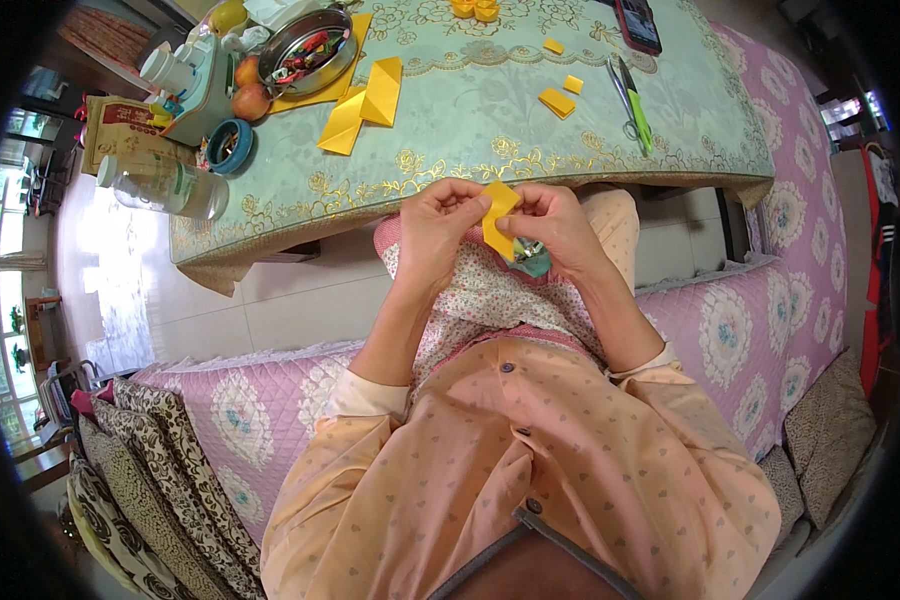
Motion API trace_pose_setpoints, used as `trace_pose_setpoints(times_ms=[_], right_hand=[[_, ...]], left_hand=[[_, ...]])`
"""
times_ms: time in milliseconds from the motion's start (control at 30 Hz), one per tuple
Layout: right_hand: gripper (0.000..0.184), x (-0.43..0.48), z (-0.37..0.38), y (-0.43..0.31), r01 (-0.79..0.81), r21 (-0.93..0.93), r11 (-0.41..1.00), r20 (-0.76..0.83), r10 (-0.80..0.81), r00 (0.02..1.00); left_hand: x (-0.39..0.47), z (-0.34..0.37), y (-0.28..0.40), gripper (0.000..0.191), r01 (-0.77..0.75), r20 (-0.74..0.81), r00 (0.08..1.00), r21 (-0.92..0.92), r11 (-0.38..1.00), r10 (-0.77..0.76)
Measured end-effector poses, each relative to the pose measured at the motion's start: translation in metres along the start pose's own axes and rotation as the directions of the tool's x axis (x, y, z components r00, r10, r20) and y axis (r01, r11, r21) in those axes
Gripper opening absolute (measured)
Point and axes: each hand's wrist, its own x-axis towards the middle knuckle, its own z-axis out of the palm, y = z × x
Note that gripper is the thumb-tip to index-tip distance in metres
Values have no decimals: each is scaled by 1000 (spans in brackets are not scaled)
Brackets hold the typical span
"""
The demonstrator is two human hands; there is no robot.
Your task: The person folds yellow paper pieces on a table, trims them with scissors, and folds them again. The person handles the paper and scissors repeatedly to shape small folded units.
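Observation:
Over my lap, just off the table's front edge, I hold a folded strip of yellow paper (499, 219) with slanted ends. My left hand (444, 226) pinches its left side between thumb and index finger. My right hand (553, 229) pinches the right side, with the thumb lying on the paper's face. Two larger folded yellow papers (363, 105) overlap on the table to the left. Small yellow paper pieces (556, 103) lie to the right, close to scissors (621, 101) and a knife with a green handle (640, 124). Folded yellow paper shapes (475, 9) sit at the far edge.
A steel bowl (307, 52) of wrapped sweets, apples (250, 97), a blue ashtray-like dish (229, 146) and a plastic jar (166, 189) crowd the table's left end. A phone (637, 26) lies at the back right. The tablecloth (480, 112) has gold flowers. A quilted sofa cover (720, 330) surrounds me.

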Motion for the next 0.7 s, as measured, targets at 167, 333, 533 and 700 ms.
trace_pose_setpoints(times_ms=[167, 333, 533, 700], right_hand=[[10, 1, 0, 4, 78, 48, 996, -47, -76, 996], [10, -1, 4, 4, 87, 101, 991, -81, -79, 994], [13, -3, 4, 0, 62, 156, 986, -70, -51, 996], [14, -4, 3, -1, 78, 169, 983, -50, -70, 996]], left_hand=[[-3, -3, -4, 13, 46, -30, 998, -124, 991, -50], [-7, -3, -4, 12, 31, 31, 999, -151, 988, -26], [-7, -6, -1, 13, 53, 37, 998, -103, 993, -49], [-7, -5, 0, 8, 65, 20, 998, -141, 988, -63]])
